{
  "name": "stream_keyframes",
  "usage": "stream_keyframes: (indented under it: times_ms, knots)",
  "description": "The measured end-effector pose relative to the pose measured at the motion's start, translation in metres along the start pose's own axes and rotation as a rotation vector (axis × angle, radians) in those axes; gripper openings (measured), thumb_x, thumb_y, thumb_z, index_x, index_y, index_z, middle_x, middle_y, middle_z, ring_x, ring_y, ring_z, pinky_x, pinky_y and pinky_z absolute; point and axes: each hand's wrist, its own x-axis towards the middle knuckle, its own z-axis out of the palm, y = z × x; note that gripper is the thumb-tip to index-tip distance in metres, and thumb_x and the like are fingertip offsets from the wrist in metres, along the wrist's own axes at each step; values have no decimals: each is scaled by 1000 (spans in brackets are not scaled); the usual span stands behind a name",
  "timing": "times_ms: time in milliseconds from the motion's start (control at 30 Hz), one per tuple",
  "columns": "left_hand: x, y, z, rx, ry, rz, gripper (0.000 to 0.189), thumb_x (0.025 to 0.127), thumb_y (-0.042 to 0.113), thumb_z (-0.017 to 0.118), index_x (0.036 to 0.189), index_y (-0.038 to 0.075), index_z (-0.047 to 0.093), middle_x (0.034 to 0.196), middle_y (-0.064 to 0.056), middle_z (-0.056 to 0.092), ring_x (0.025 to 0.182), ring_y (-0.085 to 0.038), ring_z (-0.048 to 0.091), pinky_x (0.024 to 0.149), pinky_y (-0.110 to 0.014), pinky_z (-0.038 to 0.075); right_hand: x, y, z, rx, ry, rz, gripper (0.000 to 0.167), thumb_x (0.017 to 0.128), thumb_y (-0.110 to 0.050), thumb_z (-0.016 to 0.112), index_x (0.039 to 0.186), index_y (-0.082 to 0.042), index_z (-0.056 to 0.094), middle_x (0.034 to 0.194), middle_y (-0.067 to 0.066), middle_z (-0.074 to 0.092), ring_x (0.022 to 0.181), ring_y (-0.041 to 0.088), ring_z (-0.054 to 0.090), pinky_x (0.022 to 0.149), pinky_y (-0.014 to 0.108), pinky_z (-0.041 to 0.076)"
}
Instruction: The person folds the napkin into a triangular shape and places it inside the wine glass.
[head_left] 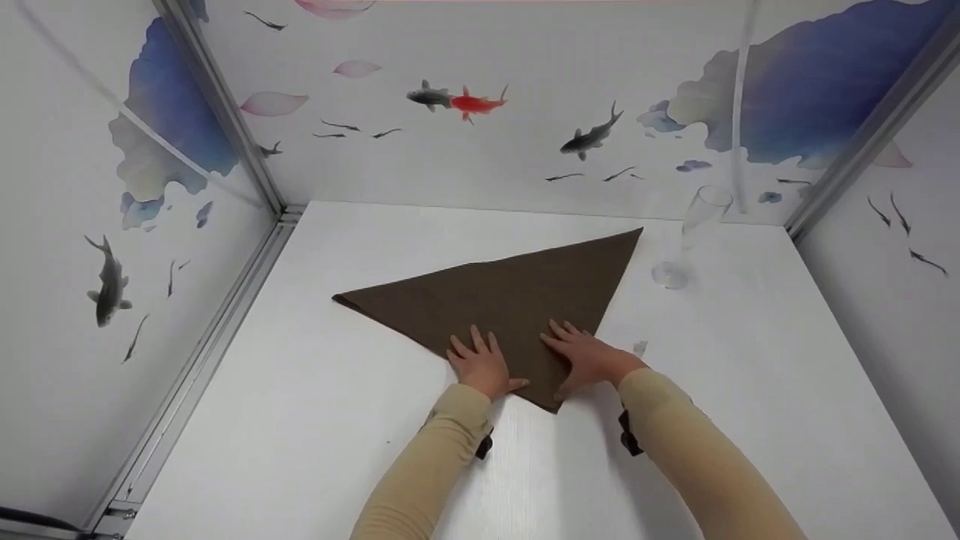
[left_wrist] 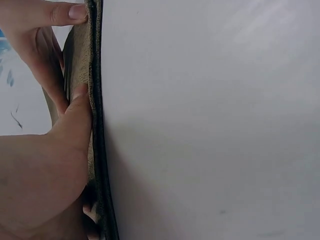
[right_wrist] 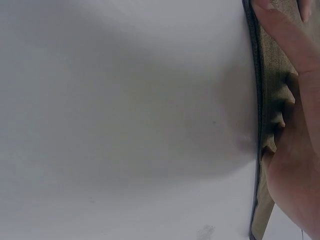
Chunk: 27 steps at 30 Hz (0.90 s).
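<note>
A brown cloth (head_left: pixel 480 292), folded into a triangle, lies on the white table with one corner pointing toward the person. My left hand (head_left: pixel 481 367) rests on its near left edge, fingers spread and thumb out to the right. Across the near corner, my right hand (head_left: pixel 589 358) presses on the right edge with straight fingers. Layered cloth edges (left_wrist: pixel 96 100) show beneath the left thumb (left_wrist: pixel 75 115) in the left wrist view. In the right wrist view the right thumb (right_wrist: pixel 287 30) lies along the cloth's edge (right_wrist: pixel 257 75), the other fingers partly hidden.
A clear stemmed glass (head_left: pixel 670 275) stands at the back right, near the cloth's far corner. Beside the right hand is a small greyish mark (head_left: pixel 640 347) on the table (head_left: pixel 300 420). White panels (head_left: pixel 487 165) printed with fish enclose the back and sides.
</note>
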Motion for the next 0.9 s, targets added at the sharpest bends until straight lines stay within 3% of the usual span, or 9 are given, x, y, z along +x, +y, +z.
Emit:
stream_keyframes:
  times_ms: [367, 900]
  knots:
    - [2, -13, -6, 10, -9, 74, 106, 79, 78, 52, 155, 9, 26, 158, -21, 17, 138, -54, 20, 108, -59, 29, 2, -14, 2, 11, -14, 43, 109, 75, -45, 83, 157, -15, 17, 162, 12, 1, 147, 37, -2, 115, 54, 11]
    - [7, -33, -11, -28, -32, 170, 103, 82, 72, 57, 155, 8, 24, 159, -21, 14, 139, -54, 16, 110, -60, 23, 2, -39, 7, 20, 10, 133, 110, 76, -53, 79, 157, -12, 16, 162, 15, 0, 146, 39, -2, 115, 53, 11]
